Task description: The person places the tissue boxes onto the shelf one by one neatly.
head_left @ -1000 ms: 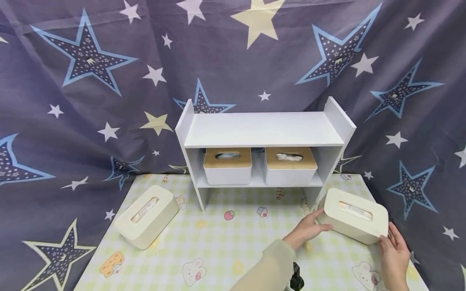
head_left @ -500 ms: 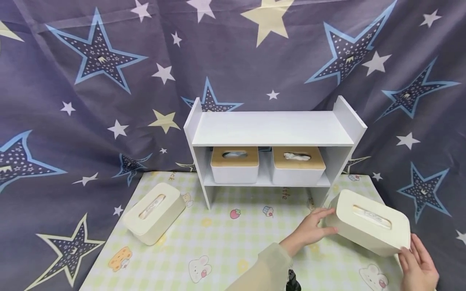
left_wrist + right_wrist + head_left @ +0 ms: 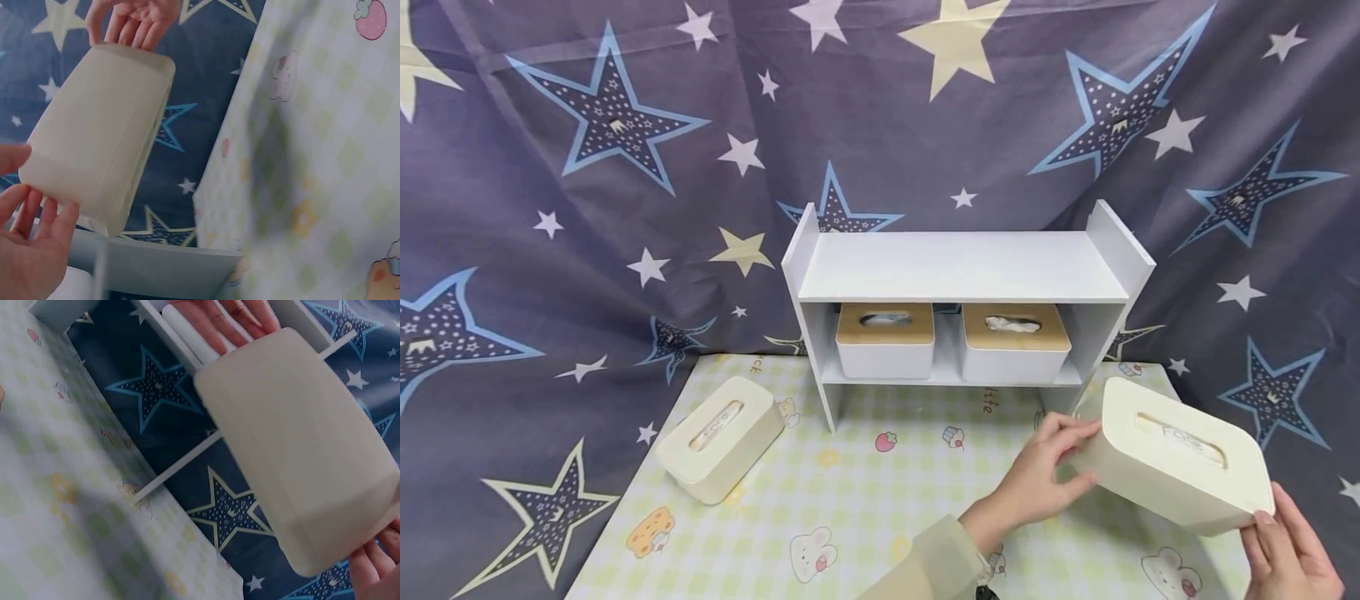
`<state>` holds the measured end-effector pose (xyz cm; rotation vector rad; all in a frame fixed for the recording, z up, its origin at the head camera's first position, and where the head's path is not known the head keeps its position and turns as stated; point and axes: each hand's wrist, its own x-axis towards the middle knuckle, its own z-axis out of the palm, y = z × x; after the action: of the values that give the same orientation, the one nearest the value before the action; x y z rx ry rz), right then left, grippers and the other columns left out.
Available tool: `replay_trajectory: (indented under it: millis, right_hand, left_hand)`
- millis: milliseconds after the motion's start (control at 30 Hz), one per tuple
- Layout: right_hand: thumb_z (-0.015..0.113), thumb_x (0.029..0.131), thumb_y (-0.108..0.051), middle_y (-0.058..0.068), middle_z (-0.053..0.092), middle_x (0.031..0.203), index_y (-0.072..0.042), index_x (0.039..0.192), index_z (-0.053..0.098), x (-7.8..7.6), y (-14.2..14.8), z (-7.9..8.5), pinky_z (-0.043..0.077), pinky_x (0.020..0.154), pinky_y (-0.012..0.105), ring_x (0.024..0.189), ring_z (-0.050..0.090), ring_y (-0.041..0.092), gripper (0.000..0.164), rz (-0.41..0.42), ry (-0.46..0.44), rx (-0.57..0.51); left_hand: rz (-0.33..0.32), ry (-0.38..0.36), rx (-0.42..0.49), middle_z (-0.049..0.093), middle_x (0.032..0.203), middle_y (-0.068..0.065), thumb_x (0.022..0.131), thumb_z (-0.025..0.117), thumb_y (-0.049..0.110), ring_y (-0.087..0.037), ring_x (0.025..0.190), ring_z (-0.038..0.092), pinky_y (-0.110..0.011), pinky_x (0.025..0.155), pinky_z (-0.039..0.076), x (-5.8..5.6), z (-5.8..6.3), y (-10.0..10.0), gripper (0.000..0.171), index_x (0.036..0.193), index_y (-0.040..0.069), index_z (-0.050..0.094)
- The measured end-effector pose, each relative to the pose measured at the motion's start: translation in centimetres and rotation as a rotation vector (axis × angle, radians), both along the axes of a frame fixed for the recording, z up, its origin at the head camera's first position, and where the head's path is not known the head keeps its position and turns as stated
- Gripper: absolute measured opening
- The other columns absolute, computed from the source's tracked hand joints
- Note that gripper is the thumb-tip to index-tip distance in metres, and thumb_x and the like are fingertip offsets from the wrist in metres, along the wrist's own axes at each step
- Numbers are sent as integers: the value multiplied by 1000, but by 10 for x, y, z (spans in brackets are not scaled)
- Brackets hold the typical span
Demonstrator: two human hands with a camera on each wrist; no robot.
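Observation:
A cream tissue box (image 3: 1150, 477) is held raised and tilted above the right side of the table, with its slotted lid up and lettering showing in the slot. My left hand (image 3: 1033, 477) grips its left end, thumb in front and fingers behind. At the opposite end, my right hand (image 3: 1292, 550) holds the lower corner. The left wrist view shows the box (image 3: 94, 119) from below, between my left hand (image 3: 34, 250) and right hand (image 3: 134, 22). Its plain underside fills much of the right wrist view, and the box (image 3: 300, 437) hides part of the right fingers.
A white shelf (image 3: 962, 267) stands at the back. Two white tissue boxes with wooden lids, a left one (image 3: 886, 358) and a right one (image 3: 1015, 364), sit on its lower board. Another cream tissue box (image 3: 722, 442) lies on the checkered tablecloth (image 3: 865, 500) at the left.
The cream box has risen off the tablecloth and shifted right and nearer, tilting with its left end higher. Both hands move with it. The head view has turned slightly left.

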<state>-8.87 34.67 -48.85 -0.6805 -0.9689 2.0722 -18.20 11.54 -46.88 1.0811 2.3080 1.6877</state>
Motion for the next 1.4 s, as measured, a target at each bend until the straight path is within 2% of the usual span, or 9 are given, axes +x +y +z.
replay_trajectory:
  millis: [133, 367, 433, 600, 700, 867, 1133, 1267, 1400]
  right_hand:
    - [66, 88, 11, 1, 76, 111, 4, 131, 61, 3, -11, 6, 58, 76, 15, 98, 73, 5, 44, 7, 110, 44]
    - [61, 85, 22, 11, 68, 130, 14, 133, 54, 7, -35, 26, 55, 87, 15, 117, 67, 11, 50, 6, 225, 350]
    - [55, 83, 28, 14, 65, 133, 17, 134, 51, 9, -42, 32, 55, 90, 17, 119, 66, 14, 52, 27, 299, 409]
    - [45, 78, 38, 20, 64, 133, 23, 134, 45, 9, -56, 44, 54, 92, 22, 117, 67, 16, 58, 92, 464, 428]
    - [46, 77, 38, 20, 62, 134, 23, 134, 45, 7, -65, 51, 55, 93, 21, 118, 67, 16, 58, 94, 459, 476]
    - [49, 78, 35, 22, 58, 140, 20, 134, 48, 4, -82, 59, 54, 97, 19, 124, 64, 16, 58, 90, 436, 587]
    - [55, 77, 34, 26, 53, 143, 23, 133, 46, -13, -101, 71, 51, 104, 22, 130, 59, 22, 58, 169, 514, 663]
    - [56, 78, 33, 26, 52, 144, 21, 135, 47, -23, -112, 81, 50, 105, 21, 131, 59, 22, 58, 192, 520, 707]
    - [57, 79, 31, 26, 52, 144, 18, 135, 48, -35, -124, 96, 50, 106, 21, 132, 57, 22, 58, 203, 530, 756]
  left_hand:
    - [68, 110, 71, 48, 140, -7, 89, 72, 4, -8, 126, 55, -10, 104, 46, 4, 8, -6, 58, 144, 8, 52]
    - [157, 250, 194, 51, 151, -4, 87, 76, 7, -17, 132, 57, -14, 102, 50, 8, 21, -22, 56, 139, 5, 56]
    - [176, 283, 218, 54, 149, -5, 86, 76, 9, -17, 133, 57, -16, 101, 51, 9, 25, -27, 55, 138, 4, 57]
    - [258, 406, 215, 57, 144, -9, 84, 79, 9, -18, 128, 61, -16, 98, 54, 11, 37, -40, 55, 135, 2, 58]
    - [302, 449, 220, 59, 141, -11, 82, 80, 6, -20, 125, 63, -17, 96, 55, 12, 44, -48, 54, 132, 1, 59]
    - [368, 467, 252, 60, 136, -13, 81, 81, 4, -23, 122, 64, -18, 92, 58, 12, 54, -61, 52, 128, 0, 58]
    - [480, 411, 337, 60, 131, -14, 84, 79, 8, -28, 121, 63, -23, 90, 60, 11, 65, -82, 47, 124, 1, 56]
    - [511, 362, 373, 59, 134, -13, 85, 78, 10, -28, 124, 61, -27, 93, 60, 13, 79, -95, 46, 125, 2, 57]
    - [546, 362, 399, 58, 136, -12, 86, 77, 10, -27, 126, 59, -29, 96, 59, 13, 95, -109, 46, 126, 1, 58]
